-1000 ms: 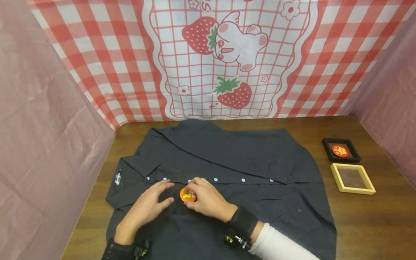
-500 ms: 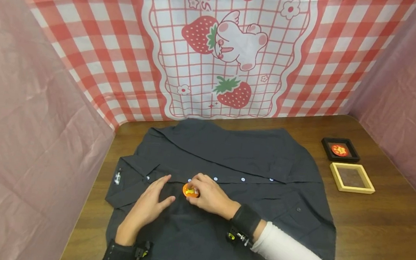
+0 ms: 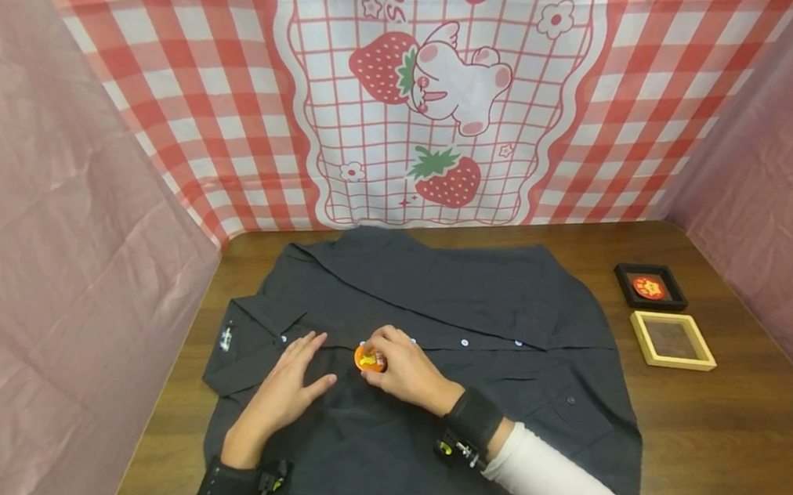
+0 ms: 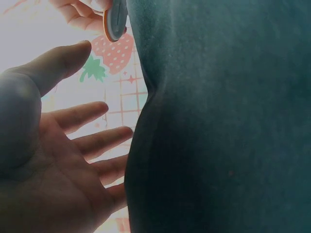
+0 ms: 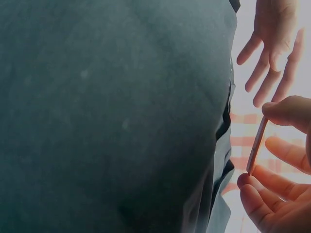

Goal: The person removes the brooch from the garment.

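My right hand [image 3: 410, 370] pinches a round orange badge [image 3: 369, 358] by its edges, thumb on one side and fingers on the other. A yellow figure decorates its front, and its silvery back [image 4: 117, 19] shows in the left wrist view. Edge-on, the badge [image 5: 256, 145] appears close over the cloth in the right wrist view. Beneath both hands lies a dark button-up shirt [image 3: 378, 458], collar to the left, its white buttons [image 3: 464, 342] running along the placket. To the left of the badge, my left hand [image 3: 283, 387] has its fingers spread and holds nothing.
On the wooden table [image 3: 741, 435] at the right sit a black frame [image 3: 677, 302] with a red round badge [image 3: 648, 288] in it and a light yellow frame [image 3: 678, 362]. A checked strawberry cloth [image 3: 448, 142] hangs behind; pink cloths flank the table.
The right hand has shifted slightly right and toward the back, carrying the orange badge along over the shirt. The left hand's fingers have moved slightly away from the person; otherwise it stays about where it was.
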Available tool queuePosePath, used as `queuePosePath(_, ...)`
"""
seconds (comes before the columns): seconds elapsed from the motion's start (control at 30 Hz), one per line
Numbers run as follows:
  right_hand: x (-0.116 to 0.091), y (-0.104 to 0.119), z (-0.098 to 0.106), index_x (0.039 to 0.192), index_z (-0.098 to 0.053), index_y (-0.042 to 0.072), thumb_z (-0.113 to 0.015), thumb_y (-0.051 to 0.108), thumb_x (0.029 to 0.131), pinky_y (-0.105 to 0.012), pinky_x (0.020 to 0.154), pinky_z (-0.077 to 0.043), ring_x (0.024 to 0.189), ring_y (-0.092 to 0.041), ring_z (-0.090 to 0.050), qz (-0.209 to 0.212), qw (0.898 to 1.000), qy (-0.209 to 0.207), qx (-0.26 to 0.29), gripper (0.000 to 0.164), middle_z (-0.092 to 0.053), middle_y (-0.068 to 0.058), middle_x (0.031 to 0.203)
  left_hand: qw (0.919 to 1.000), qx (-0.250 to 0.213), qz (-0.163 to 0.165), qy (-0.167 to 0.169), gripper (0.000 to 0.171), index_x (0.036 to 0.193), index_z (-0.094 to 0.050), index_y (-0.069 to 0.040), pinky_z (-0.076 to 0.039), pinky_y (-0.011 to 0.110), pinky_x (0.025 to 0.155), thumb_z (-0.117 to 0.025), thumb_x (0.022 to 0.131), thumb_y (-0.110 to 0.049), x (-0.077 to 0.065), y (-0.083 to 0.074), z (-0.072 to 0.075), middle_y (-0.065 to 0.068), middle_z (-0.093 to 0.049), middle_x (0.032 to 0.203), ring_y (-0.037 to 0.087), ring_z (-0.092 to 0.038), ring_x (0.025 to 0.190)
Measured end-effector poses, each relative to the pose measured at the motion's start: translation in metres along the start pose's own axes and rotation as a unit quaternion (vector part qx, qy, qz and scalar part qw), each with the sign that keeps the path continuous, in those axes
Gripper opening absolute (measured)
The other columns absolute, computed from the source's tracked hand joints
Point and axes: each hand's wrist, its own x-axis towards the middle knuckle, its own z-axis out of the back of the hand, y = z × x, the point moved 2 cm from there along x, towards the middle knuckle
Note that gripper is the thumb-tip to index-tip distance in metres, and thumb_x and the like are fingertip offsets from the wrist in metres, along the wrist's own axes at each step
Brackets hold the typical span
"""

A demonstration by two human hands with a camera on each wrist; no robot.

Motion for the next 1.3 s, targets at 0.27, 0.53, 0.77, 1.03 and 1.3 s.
queuePosePath(0.27, 0.003, -0.003, 0.006, 0.101, -0.069, 0.012, -0.079, 0.02, 0.079, -0.031, 0.079, -0.051, 0.089, -0.016, -0.056, 0.009, 1.0, -0.021, -0.008, 0.026, -0.066, -0.001, 0.105, 1.0, 0.007, 0.002, -0.002, 0.073, 0.149, -0.037, -0.005, -0.028, 0.063, 0.112, -0.07, 0.088, -0.028, 0.003, -0.001, 0.001, 0.023, -0.033, 0.156, 0.045, -0.026, 0.145)
queuePosePath(0.53, -0.002, -0.005, 0.007, 0.101, -0.07, 0.015, -0.078, 0.023, 0.079, -0.029, 0.076, -0.05, 0.088, -0.013, -0.054, 0.006, 1.0, -0.023, -0.019, 0.025, -0.065, 0.002, 0.102, 1.0, 0.004, 0.008, -0.002, 0.071, 0.148, -0.039, -0.005, -0.029, 0.063, 0.112, -0.071, 0.088, -0.027, -0.003, -0.001, -0.002, 0.023, -0.035, 0.154, 0.046, -0.027, 0.144)
queuePosePath(0.77, -0.008, -0.009, 0.009, 0.1, -0.071, 0.016, -0.078, 0.023, 0.078, -0.03, 0.077, -0.049, 0.087, -0.013, -0.054, -0.004, 0.999, -0.036, -0.019, 0.024, -0.065, 0.003, 0.099, 0.9997, 0.005, 0.02, 0.009, 0.068, 0.146, -0.042, -0.005, -0.026, 0.066, 0.112, -0.07, 0.088, -0.028, -0.005, -0.003, -0.003, 0.024, -0.035, 0.154, 0.047, -0.024, 0.145)
queuePosePath(1.03, -0.007, -0.01, 0.012, 0.102, -0.071, 0.015, -0.078, 0.024, 0.079, -0.034, 0.08, -0.049, 0.09, -0.016, -0.055, -0.016, 0.999, -0.039, -0.024, 0.025, -0.064, 0.0, 0.101, 0.9995, 0.017, 0.025, 0.0, 0.068, 0.146, -0.042, -0.006, -0.025, 0.067, 0.111, -0.07, 0.089, -0.029, 0.0, -0.006, -0.005, 0.023, -0.034, 0.155, 0.046, -0.023, 0.146)
queuePosePath(1.3, -0.007, -0.013, 0.016, 0.101, -0.071, 0.014, -0.079, 0.023, 0.079, -0.033, 0.08, -0.051, 0.09, -0.015, -0.057, -0.016, 0.998, -0.053, -0.012, 0.025, -0.065, -0.001, 0.104, 0.9988, 0.027, 0.039, 0.011, 0.067, 0.143, -0.044, 0.002, -0.025, 0.066, 0.112, -0.069, 0.089, -0.03, 0.002, -0.011, -0.004, 0.022, -0.034, 0.155, 0.044, -0.023, 0.147)
